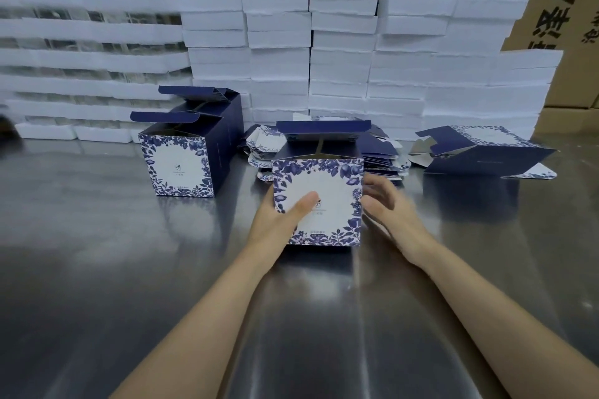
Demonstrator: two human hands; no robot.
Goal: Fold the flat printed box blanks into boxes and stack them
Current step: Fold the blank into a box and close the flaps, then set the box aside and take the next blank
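A folded box point(324, 185) with a blue flower print on white stands upright on the steel table point(97, 269), its dark blue lid flap raised. My left hand point(278, 220) grips its left side, thumb across the printed front. My right hand point(389, 207) is just right of the box, fingers relaxed and blurred; I cannot tell whether it touches the box. Two folded boxes point(184, 146) stand together at the left with lids up. A pile of flat blanks point(382, 155) lies behind the held box. A half-opened blank point(483, 152) lies at the right.
Stacks of white foam blocks point(340, 52) form a wall along the back of the table. Brown cartons point(557, 3) with black lettering stand behind them. More foam trays point(81, 52) are piled at the far left.
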